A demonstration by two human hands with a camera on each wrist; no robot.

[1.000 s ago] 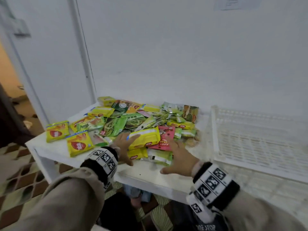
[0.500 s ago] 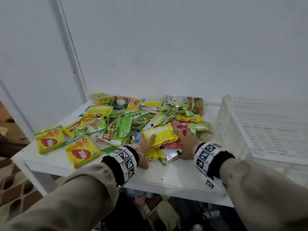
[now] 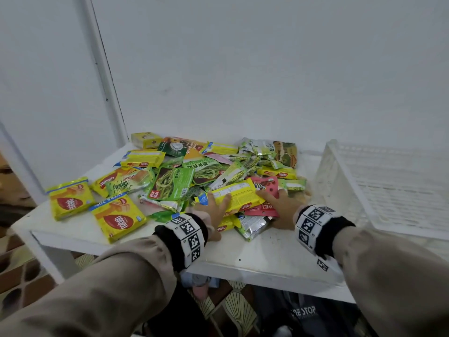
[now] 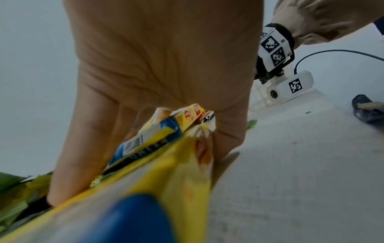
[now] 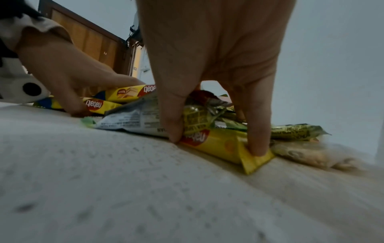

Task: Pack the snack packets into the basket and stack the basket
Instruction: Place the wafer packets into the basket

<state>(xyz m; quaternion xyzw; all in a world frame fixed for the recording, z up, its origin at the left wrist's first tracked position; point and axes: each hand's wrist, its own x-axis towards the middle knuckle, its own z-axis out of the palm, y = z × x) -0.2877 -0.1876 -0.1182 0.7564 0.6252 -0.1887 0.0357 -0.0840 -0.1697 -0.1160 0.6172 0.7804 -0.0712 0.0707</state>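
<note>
A heap of snack packets [image 3: 194, 176], mostly yellow and green, covers the white table [image 3: 243, 254]. My left hand [image 3: 216, 203] lies at the heap's near edge. Its fingers rest on top of a long yellow packet [image 3: 239, 194] and its thumb sits low by a second yellow packet [image 3: 224, 226]. In the left wrist view the yellow packets [image 4: 149, 141] sit between the fingers and thumb of my left hand [image 4: 145, 164]. My right hand [image 3: 274, 203] lies flat over a red packet [image 3: 266, 188]. Its thumb presses beside a silver packet [image 5: 133, 121], and a finger presses a yellow packet [image 5: 220, 144]. The white slatted basket [image 3: 340, 190] stands empty at the right.
Two yellow wafer packs [image 3: 70, 198] [image 3: 119, 218] lie apart at the table's left end. A white wall rises close behind the heap. The table's front edge runs just below my wrists, with patterned floor and a dark bag [image 3: 303, 314] underneath.
Both hands have slid forward into the near edge of the heap. The left fingers now lie further over the long yellow packet, and the view has drawn closer.
</note>
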